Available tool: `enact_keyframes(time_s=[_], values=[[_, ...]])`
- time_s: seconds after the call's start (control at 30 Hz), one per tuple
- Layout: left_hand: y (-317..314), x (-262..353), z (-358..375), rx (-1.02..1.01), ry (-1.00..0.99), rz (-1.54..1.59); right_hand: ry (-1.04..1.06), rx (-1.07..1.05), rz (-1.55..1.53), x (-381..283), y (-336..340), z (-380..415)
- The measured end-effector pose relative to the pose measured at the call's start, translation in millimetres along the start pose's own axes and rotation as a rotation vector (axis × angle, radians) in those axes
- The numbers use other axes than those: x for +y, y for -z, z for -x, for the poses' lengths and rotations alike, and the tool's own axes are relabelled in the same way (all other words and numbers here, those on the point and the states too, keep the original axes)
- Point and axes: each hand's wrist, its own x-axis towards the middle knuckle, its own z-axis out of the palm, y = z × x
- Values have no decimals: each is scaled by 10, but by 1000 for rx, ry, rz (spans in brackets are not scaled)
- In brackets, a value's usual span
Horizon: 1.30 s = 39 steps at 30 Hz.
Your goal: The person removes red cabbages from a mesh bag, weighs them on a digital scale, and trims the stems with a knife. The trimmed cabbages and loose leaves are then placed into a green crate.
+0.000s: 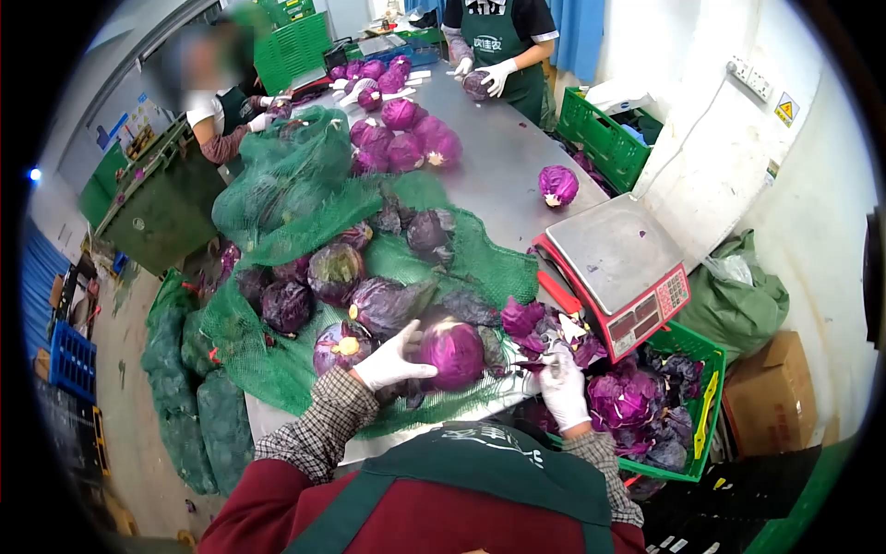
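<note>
My left hand (397, 361), in a white glove, is at the left side of a trimmed purple cabbage (452, 355), thumb and fingers spread. The thumb seems to touch the cabbage, without wrapping round it. My right hand (564, 393), also gloved, is closed at the table's near edge beside loose purple leaves (554, 331); what its fingers hold is too small to make out. Left of my left hand sits a cabbage with a pale cut stem (342, 348). Behind it, several darker, untrimmed cabbages (336, 274) lie on a green mesh bag (498, 268).
A red scale (614, 263) stands at the right, with a green crate (706, 397) of cabbage leaves below. One cabbage (558, 186) rests behind the scale. Trimmed cabbages (406, 148) are piled farther back. Two people with gloved hands work at the table's far end. Filled mesh bags (175, 397) stand left.
</note>
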Motion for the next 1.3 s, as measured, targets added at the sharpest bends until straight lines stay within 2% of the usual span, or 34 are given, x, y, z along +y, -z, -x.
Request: enact_keyframes(time_s=[0.03, 0.07, 0.1, 0.17, 0.23, 0.27, 0.3, 0.37, 0.43, 0.5, 0.57, 0.6, 0.63, 0.7, 0.77, 0.83, 0.93, 1.03, 1.07, 1.13, 1.3], values=[[-80, 26, -42, -51, -81, 23, -17, 10, 24, 5, 139, 19], [-173, 187, -74, -20, -75, -109, -137, -29, -43, -152, 328, 26], [-232, -59, -218, 216, -64, -343, -104, -24, -84, 40, 411, 93], [-413, 61, -316, 336, -75, -513, -118, 36, 87, 6, 764, 142], [-496, 76, -300, 341, -142, -623, -144, 227, -57, 296, 830, 167], [-487, 80, -266, 319, -167, -666, -216, 184, -62, 294, 899, 187], [-467, 94, -225, 297, -192, -714, -189, 174, -6, 279, 856, 199], [-431, 133, -114, 212, -144, -777, -403, -56, -185, -314, 744, 76], [-431, 185, -5, 155, -103, -803, -384, -272, -467, -461, 408, 107], [-478, 156, 69, 161, -106, -824, -596, -507, -484, -652, 80, 42], [-545, 53, 95, 210, -145, -833, -482, -505, -557, -549, -354, 130], [-595, 54, 119, 231, -151, -836, -570, -601, -560, -587, -359, 105], [-644, 42, 130, 261, -176, -838, -526, -574, -488, -641, -375, 102], [-679, 38, 106, 270, -263, -760, -552, -489, -547, -751, -256, 80], [-696, -16, 24, 249, -363, -685, -470, -478, -480, -733, -146, 69], [-742, -50, -91, 243, -366, -687, -281, -444, -399, -738, -102, 89], [-796, 28, -137, 293, -291, -733, 172, -421, 9, -565, -166, 122], [-879, 30, -139, 332, -331, -794, 174, -333, 35, -582, -207, 103], [-928, 42, -154, 336, -355, -829, 89, -386, 12, -689, -153, 40], [-1028, 34, -230, 376, -419, -900, 63, -409, 26, -675, -198, 18], [-1012, 80, -286, 353, -387, -946, 8, -446, 30, -677, -266, -66]])
